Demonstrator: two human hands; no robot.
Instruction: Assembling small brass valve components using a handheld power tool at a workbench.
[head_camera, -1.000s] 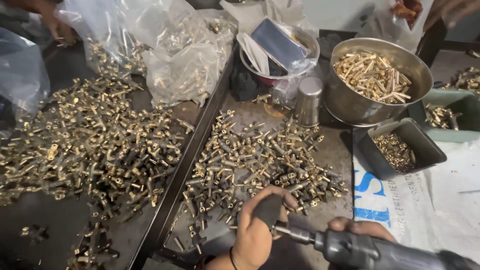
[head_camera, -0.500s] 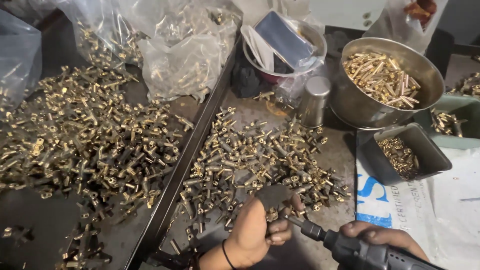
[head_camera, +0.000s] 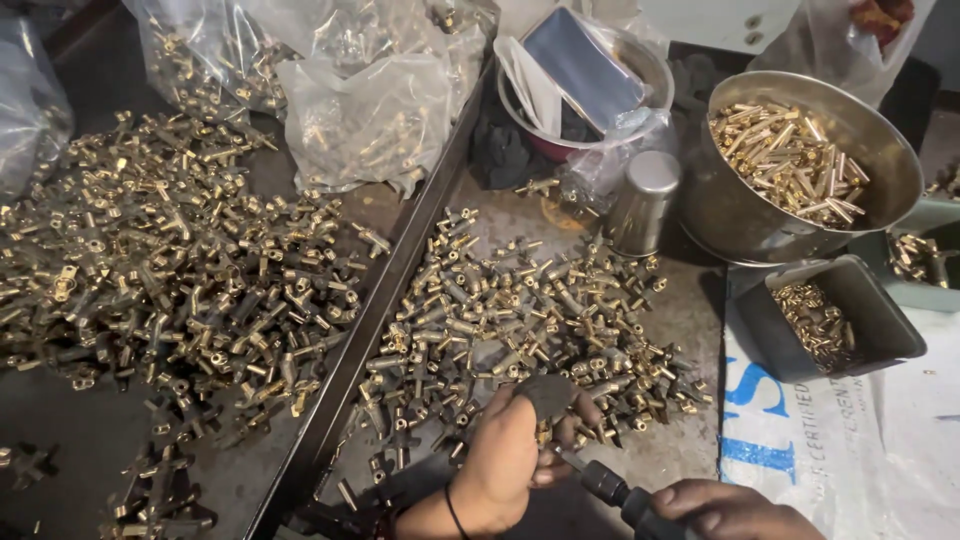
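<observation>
- The left hand (head_camera: 512, 455) pinches a small brass fitting (head_camera: 545, 432), probably; keep it steady.
- The right hand (head_camera: 725, 510) grips the black rotary tool (head_camera: 625, 497); hold its tip square.

Dark metal worktable (head_camera: 690, 300) (scuffed), dimly lit

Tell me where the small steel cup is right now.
The small steel cup stands upright, upper centre-right of the head view, between the big steel bowl of brass parts and the red bowl.
</observation>
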